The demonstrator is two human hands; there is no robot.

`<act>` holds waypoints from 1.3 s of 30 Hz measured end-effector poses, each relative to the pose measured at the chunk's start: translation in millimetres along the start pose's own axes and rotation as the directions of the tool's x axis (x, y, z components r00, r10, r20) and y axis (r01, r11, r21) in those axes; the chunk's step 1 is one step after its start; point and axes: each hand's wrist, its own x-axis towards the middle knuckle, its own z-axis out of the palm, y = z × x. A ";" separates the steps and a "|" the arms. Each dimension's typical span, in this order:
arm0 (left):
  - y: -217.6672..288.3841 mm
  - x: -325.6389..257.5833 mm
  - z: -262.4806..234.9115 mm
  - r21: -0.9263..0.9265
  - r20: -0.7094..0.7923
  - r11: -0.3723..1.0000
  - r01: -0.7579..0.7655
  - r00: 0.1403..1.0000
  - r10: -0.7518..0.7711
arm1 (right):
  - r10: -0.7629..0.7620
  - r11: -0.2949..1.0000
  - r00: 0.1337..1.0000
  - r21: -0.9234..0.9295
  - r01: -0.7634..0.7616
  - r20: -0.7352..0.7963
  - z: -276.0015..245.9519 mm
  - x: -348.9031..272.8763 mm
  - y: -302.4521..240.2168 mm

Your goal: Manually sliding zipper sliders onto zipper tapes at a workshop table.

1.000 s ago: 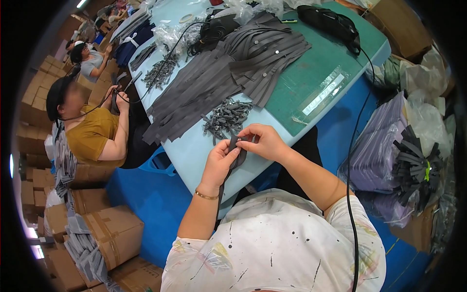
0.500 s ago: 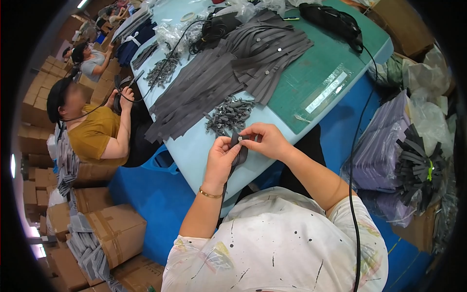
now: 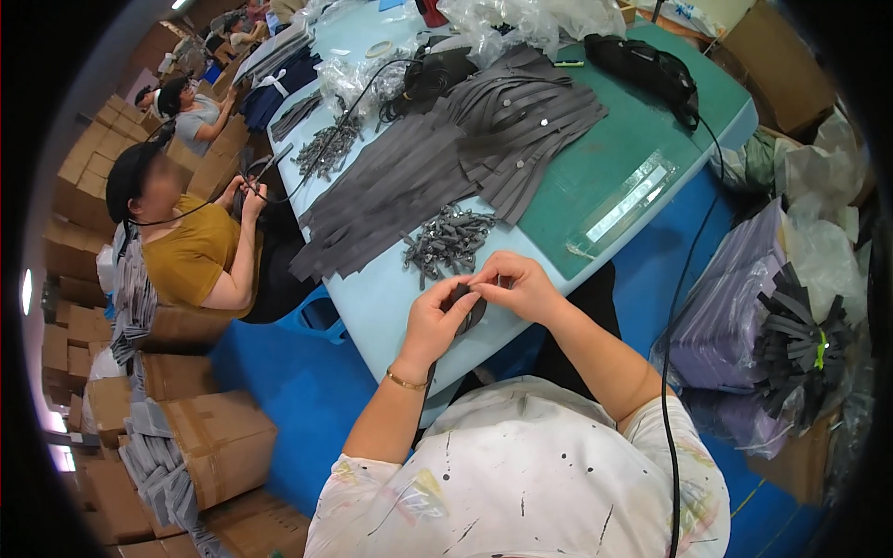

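Note:
Over the table's near edge, my left hand [image 3: 431, 324] is closed around a dark grey zipper strip [image 3: 475, 316], whose loop hangs below the fingers. My right hand [image 3: 517, 285] meets it fingertip to fingertip, thumb and forefinger pinched at the strip's upper end. Whatever small part lies between those fingertips is hidden. Just beyond my hands is a loose heap of small dark grey zipper sliders [image 3: 448, 240] with shiny metal bits. Behind the heap, many flat dark grey zipper strips [image 3: 386, 191] lie side by side and overlapping, a few small white dots on them.
A green cutting mat [image 3: 642, 139] covers the table's right part, with a black pouch [image 3: 644, 70] on it. One black cable [image 3: 672, 372] runs down past my right arm. At left, a co-worker in a mustard shirt [image 3: 191, 256] sits near cardboard boxes [image 3: 219, 442]. Wrapped purple bundles [image 3: 730, 298] stand right.
My right fingers have shifted closer against my left hand's fingers. A small pale piece seen between them earlier is now hidden. The whole view has tilted slightly.

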 end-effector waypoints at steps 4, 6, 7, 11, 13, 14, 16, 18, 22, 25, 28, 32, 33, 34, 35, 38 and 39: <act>6.3 -1.9 -0.5 0.183 0.009 0.982 -0.044 0.999 0.043 | -0.001 1.000 0.997 0.028 -0.001 0.081 -1.9 0.4 -4.5; 8.5 -1.2 -5.5 0.289 0.087 0.947 -0.140 0.989 0.119 | 0.022 0.998 0.994 0.050 -0.028 0.103 -3.6 -0.5 -6.0; 11.0 0.4 -6.0 0.282 0.084 0.950 -0.134 0.990 0.115 | 0.071 0.984 0.997 0.163 -0.076 0.033 -6.9 2.3 -7.0; 13.1 0.4 -11.4 0.175 0.109 0.984 0.039 0.992 -0.059 | 0.201 0.904 0.977 0.397 -0.157 -0.071 -9.2 9.0 -18.2; 15.5 0.4 -13.2 0.096 0.070 0.994 0.048 0.996 -0.055 | 0.355 0.812 0.934 0.504 -0.296 -0.024 -5.9 10.6 -27.2; 15.0 -0.1 -15.1 0.099 0.073 0.993 0.059 0.995 -0.066 | 0.353 0.813 0.935 0.503 -0.295 -0.023 -4.2 8.9 -22.2; 11.8 -0.8 -13.4 0.036 0.074 0.996 0.079 0.994 -0.081 | 0.387 0.828 0.920 0.415 -0.378 0.067 -0.2 3.4 -13.8; 11.0 -1.9 -12.2 -0.028 0.079 0.994 0.101 0.992 -0.099 | 0.330 0.844 0.942 0.431 -0.321 0.055 8.8 -0.1 -16.6; 3.4 -4.4 -11.7 -0.001 0.155 0.998 0.058 0.986 -0.057 | 0.194 0.906 0.978 0.395 -0.151 -0.071 22.1 0.6 -10.0; 0.2 -4.9 -11.8 -0.028 0.149 0.998 0.060 0.987 -0.056 | 0.105 0.973 0.982 0.218 -0.068 -0.159 22.8 1.4 -6.9; -2.4 -4.1 -13.3 -0.094 0.144 0.991 0.099 0.986 -0.085 | 0.081 0.993 0.976 0.105 -0.061 -0.204 21.7 1.8 -7.0; 5.9 -1.2 -5.7 -0.196 0.170 0.959 0.207 0.970 -0.174 | 0.099 0.990 0.948 0.127 -0.062 -0.304 19.5 -2.6 1.9; 4.1 -1.2 -6.2 -0.197 0.174 0.960 0.201 0.970 -0.168 | 0.093 0.991 0.947 0.121 -0.058 -0.307 17.2 -1.1 -1.1; 0.6 -2.1 -8.3 -0.140 0.214 0.965 0.220 0.959 -0.187 | 0.229 0.946 0.922 0.296 -0.134 -0.313 14.4 0.3 -6.1; -2.0 -2.9 -9.5 -0.081 0.254 0.969 0.235 0.945 -0.208 | 0.360 0.865 0.885 0.461 -0.197 -0.296 11.0 1.5 -9.4; 0.9 -4.9 -8.0 -0.131 0.290 0.958 0.253 0.934 -0.207 | 0.353 0.889 0.923 0.363 -0.280 -0.152 5.7 -1.2 -9.8; 3.8 -5.3 -6.7 -0.173 0.293 0.947 0.270 0.932 -0.212 | 0.339 0.901 0.939 0.306 -0.307 -0.058 6.3 -4.4 -13.6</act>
